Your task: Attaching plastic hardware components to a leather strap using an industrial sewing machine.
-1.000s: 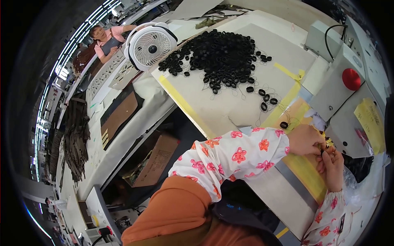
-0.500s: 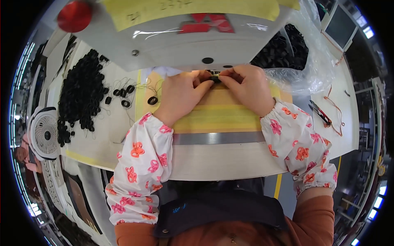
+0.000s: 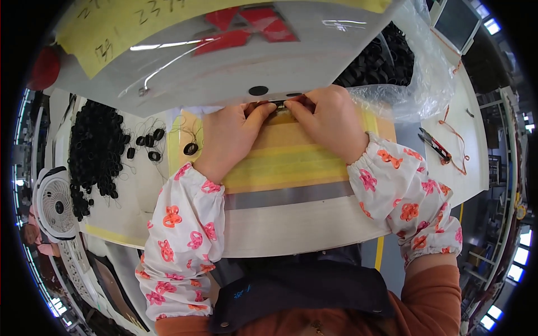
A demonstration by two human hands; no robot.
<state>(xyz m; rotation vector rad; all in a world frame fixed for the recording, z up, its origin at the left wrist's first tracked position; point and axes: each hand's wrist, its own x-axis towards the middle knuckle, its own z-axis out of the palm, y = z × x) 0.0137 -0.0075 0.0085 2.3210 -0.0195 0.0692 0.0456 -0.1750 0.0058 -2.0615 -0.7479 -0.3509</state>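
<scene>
Both hands meet at the lower edge of a grey sewing machine head, their fingertips almost touching. My left hand pinches a small black band with thumb and forefinger. From the other side, my right hand grips the same band, fingers curled. Most of the band is hidden by the fingers and the machine. Under the hands lies a tan work plate with yellow tape.
A heap of black loops lies on the left, with several thread-trailing loops nearer. A clear plastic bag of black bands stands at the back right. Thread snips and an orange cord lie right. A white fan stands far left.
My view has shifted and tilted, so the machine head looks larger and further left. Both hands stay together at its edge; the black band is now more covered by the fingers.
</scene>
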